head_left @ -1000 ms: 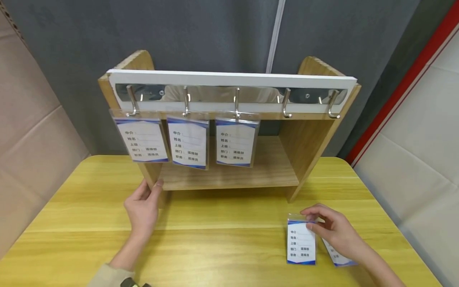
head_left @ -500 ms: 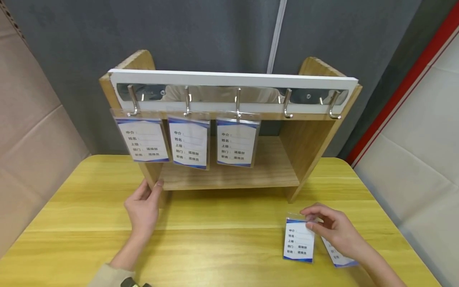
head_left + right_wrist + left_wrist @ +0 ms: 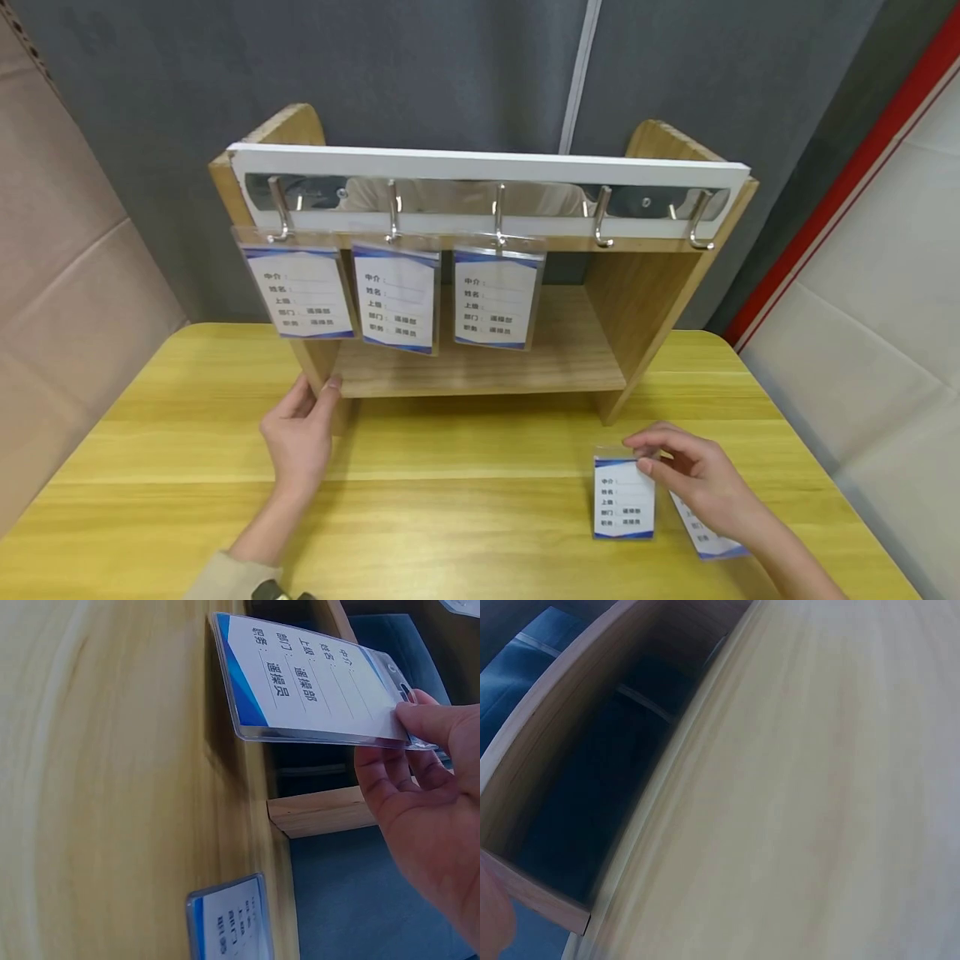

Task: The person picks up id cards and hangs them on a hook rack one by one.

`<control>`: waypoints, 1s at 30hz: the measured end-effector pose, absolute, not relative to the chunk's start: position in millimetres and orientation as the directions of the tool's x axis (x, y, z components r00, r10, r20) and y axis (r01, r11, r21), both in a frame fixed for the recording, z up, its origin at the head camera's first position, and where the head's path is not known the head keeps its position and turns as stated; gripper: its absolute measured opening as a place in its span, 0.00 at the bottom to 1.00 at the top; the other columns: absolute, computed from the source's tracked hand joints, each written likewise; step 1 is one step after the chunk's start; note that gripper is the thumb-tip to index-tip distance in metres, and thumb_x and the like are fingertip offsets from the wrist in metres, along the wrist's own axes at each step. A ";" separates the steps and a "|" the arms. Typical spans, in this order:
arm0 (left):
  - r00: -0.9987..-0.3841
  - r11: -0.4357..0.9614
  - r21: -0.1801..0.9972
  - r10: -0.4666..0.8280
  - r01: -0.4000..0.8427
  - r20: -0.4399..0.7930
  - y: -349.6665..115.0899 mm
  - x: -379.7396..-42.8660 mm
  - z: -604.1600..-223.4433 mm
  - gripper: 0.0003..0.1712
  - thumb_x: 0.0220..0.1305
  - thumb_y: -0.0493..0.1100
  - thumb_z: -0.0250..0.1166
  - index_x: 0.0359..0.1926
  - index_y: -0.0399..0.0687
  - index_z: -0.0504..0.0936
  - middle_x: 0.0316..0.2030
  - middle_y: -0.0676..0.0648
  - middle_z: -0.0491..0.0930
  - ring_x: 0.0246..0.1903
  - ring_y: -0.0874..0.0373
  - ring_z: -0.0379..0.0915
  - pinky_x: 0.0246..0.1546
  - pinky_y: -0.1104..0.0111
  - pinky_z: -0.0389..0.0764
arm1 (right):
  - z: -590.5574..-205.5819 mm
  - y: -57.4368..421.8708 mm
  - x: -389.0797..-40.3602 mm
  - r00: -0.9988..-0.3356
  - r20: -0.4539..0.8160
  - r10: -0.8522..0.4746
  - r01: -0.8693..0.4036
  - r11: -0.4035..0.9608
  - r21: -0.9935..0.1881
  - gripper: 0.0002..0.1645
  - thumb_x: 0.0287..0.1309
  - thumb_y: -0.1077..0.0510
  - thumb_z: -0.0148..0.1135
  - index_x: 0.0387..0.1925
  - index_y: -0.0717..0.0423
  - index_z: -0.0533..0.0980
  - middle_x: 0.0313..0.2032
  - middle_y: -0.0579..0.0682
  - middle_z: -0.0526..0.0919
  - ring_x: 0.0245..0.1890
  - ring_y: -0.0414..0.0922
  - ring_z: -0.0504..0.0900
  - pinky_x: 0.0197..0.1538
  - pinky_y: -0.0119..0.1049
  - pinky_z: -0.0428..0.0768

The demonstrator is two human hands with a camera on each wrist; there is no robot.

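Note:
My right hand (image 3: 690,475) pinches a clear-sleeved ID badge (image 3: 624,500) by its top corner, between thumb and fingers. In the right wrist view that badge (image 3: 315,686) is lifted off the table, its slotted end by the thumb. A second badge (image 3: 705,525) lies on the table, partly hidden under the right hand. My left hand (image 3: 296,437) grips the lower left side of a wooden shelf (image 3: 480,375), thumb on its front edge. Only a blurred bit of the left hand (image 3: 491,915) shows in the left wrist view.
Across the shelf front runs a white rail (image 3: 480,161) with several metal hooks. Three badges hang there: left (image 3: 300,292), second (image 3: 395,296) and third (image 3: 495,300). The two right-hand hooks, one (image 3: 602,217) and the outermost (image 3: 700,221), hold no badge. A grey partition (image 3: 450,67) stands behind.
The badge in my right hand has shifted slightly up and left, with a small swing. The left hand stays on the shelf side.

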State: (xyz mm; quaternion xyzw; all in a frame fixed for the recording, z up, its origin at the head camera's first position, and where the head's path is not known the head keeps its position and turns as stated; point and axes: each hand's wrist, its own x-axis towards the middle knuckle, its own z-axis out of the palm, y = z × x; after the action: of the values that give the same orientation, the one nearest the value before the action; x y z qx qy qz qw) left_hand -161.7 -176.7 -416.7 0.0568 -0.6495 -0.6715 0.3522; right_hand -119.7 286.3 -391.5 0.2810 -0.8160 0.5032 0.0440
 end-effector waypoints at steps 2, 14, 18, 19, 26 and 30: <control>-0.744 0.096 0.912 -0.547 0.398 0.383 -176.9 -161.9 -416.8 0.19 0.66 0.29 0.66 0.57 0.35 0.83 0.52 0.30 0.80 0.46 0.69 0.83 0.49 0.74 0.84 | -390.3 285.5 -119.4 -0.834 0.367 -0.411 -0.514 0.337 -0.789 0.18 0.64 0.78 0.60 0.53 0.63 0.81 0.48 0.46 0.84 0.42 0.39 0.81 0.40 0.28 0.87; -0.750 0.075 0.912 -0.544 0.403 0.376 -175.6 -161.0 -416.3 0.19 0.66 0.28 0.66 0.57 0.36 0.83 0.52 0.31 0.80 0.46 0.70 0.83 0.49 0.74 0.84 | -381.4 281.4 -119.8 -0.825 0.394 -0.404 -0.528 0.306 -0.792 0.16 0.65 0.73 0.64 0.53 0.64 0.82 0.47 0.49 0.85 0.42 0.43 0.80 0.40 0.28 0.87; -0.746 0.076 0.912 -0.549 0.403 0.375 -175.2 -160.7 -415.5 0.19 0.66 0.29 0.66 0.57 0.36 0.83 0.52 0.31 0.80 0.45 0.70 0.83 0.48 0.74 0.84 | -377.4 280.9 -120.2 -0.810 0.429 -0.401 -0.550 0.263 -0.792 0.19 0.62 0.78 0.63 0.53 0.66 0.81 0.47 0.49 0.85 0.41 0.42 0.80 0.38 0.26 0.86; -0.745 0.080 0.912 -0.551 0.402 0.376 -175.4 -160.8 -415.5 0.19 0.66 0.29 0.66 0.57 0.36 0.83 0.52 0.31 0.80 0.45 0.70 0.83 0.48 0.74 0.84 | -376.2 280.8 -120.2 -0.808 0.436 -0.397 -0.554 0.258 -0.792 0.20 0.61 0.79 0.63 0.53 0.66 0.82 0.47 0.49 0.86 0.41 0.41 0.80 0.38 0.26 0.86; -0.742 0.092 0.909 -0.547 0.406 0.387 -177.0 -162.0 -417.9 0.19 0.66 0.29 0.66 0.58 0.36 0.82 0.53 0.32 0.80 0.46 0.70 0.83 0.49 0.73 0.84 | -367.0 278.5 -120.6 -0.803 0.468 -0.370 -0.570 0.247 -0.783 0.24 0.58 0.84 0.60 0.54 0.68 0.80 0.46 0.51 0.85 0.41 0.39 0.79 0.36 0.26 0.84; -0.749 0.082 0.913 -0.546 0.399 0.376 -177.0 -161.5 -417.4 0.19 0.66 0.29 0.67 0.58 0.37 0.83 0.53 0.32 0.80 0.46 0.70 0.83 0.49 0.73 0.84 | -359.9 277.7 -123.0 -0.799 0.486 -0.355 -0.580 0.238 -0.779 0.25 0.58 0.84 0.59 0.55 0.69 0.79 0.45 0.51 0.84 0.42 0.39 0.79 0.38 0.25 0.84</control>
State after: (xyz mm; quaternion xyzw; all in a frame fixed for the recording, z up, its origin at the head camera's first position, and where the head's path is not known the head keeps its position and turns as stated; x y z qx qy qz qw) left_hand -161.5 -177.0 -417.4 0.0568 -0.6471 -0.6751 0.3496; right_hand -123.0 277.7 -359.9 0.2998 -0.7798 0.5397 0.1040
